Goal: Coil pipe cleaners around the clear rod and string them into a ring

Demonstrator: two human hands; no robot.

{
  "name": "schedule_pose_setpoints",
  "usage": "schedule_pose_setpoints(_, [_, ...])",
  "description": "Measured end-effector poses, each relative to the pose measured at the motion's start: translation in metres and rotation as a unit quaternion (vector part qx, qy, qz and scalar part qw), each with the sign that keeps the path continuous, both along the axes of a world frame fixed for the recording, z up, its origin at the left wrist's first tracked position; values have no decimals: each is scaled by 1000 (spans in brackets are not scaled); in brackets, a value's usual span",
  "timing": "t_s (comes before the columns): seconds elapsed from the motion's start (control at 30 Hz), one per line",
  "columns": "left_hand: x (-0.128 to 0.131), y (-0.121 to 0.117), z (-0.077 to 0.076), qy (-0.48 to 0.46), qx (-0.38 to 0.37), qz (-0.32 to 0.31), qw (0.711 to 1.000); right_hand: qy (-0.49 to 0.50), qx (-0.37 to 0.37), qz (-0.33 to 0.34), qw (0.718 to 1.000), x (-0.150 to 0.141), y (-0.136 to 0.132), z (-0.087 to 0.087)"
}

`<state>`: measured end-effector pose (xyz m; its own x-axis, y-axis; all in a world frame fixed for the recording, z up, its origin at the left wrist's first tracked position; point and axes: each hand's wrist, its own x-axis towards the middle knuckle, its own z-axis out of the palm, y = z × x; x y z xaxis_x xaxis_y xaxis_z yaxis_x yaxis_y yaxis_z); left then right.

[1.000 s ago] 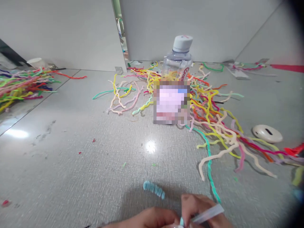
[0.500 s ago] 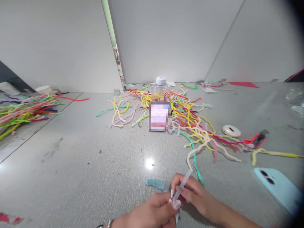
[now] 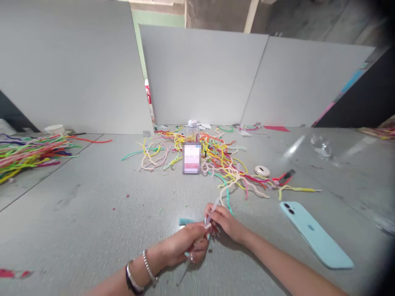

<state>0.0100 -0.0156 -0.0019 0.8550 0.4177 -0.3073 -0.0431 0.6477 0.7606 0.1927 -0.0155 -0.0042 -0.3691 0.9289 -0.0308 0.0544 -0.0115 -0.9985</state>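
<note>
Holding a translucent stick (image 3: 216,204) between them, both hands (image 3: 228,224) (pale-blue phone (image 3: 317,237), cut off earlier, now wholly visible).

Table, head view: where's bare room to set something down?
Mostly bare, bar small scraps: between the left pile of fuzzy stems and the left hand; also between the right hand and blue phone. Crowded: around the bottle, where stems sprawl toward the white case.

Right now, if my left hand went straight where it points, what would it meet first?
Probably your bare right hand, which holds a thin translucent strip; depth between the hands is unclear.
</note>
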Motion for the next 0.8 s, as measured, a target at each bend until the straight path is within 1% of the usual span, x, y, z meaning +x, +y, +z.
schedule_pose_setpoints(0.1, [0,3,-2,-2,41,-14,999,7,-2,-8,1000,0,1,-5])
schedule_pose_setpoints(0.17, [1,4,-4,4,96,-11,995,11,-2,-17,1000,-1,3,-9])
schedule_pose_setpoints(0.2, [1,3,-5,15,138,-8,990,14,-1,-22,1000,-1,4,-11])
schedule_pose_setpoints(0.37, [3,-4,-3,55,218,30,974,38,15,-62,997,-5,7,-14])
schedule_pose_setpoints(0.43, [4,-8,-1,83,254,45,962,52,17,-84,995,-8,0,-12])
schedule_pose_setpoints(0.5, [3,-12,1,112,285,55,950,69,11,-108,992,-8,-12,-9])
schedule_pose_setpoints(0.57, [1,-17,4,150,343,64,925,87,-5,-123,989,-8,-27,-7])
schedule_pose_setpoints(0.6, [-1,-19,5,171,390,79,902,95,-16,-120,988,-6,-34,-5])
schedule_pose_setpoints(0.63, [-3,-21,7,228,521,86,818,101,-27,-111,988,-5,-40,-4])
schedule_pose_setpoints(0.67, [-5,-22,9,277,626,76,725,108,-35,-99,989,-3,-45,-3])
schedule_pose_setpoints(0.7, [-8,-23,10,310,693,53,649,113,-43,-87,989,-2,-48,-2])
schedule_pose_setpoints(0.73, [-10,-24,11,326,734,34,595,119,-49,-73,989,0,-49,-1])
schedule_pose_setpoints(0.77, [-12,-25,11,333,760,27,557,124,-55,-61,989,1,-49,0])
schedule_pose_setpoints(0.8, [-14,-25,11,334,777,25,534,128,-62,-50,989,2,-48,0])
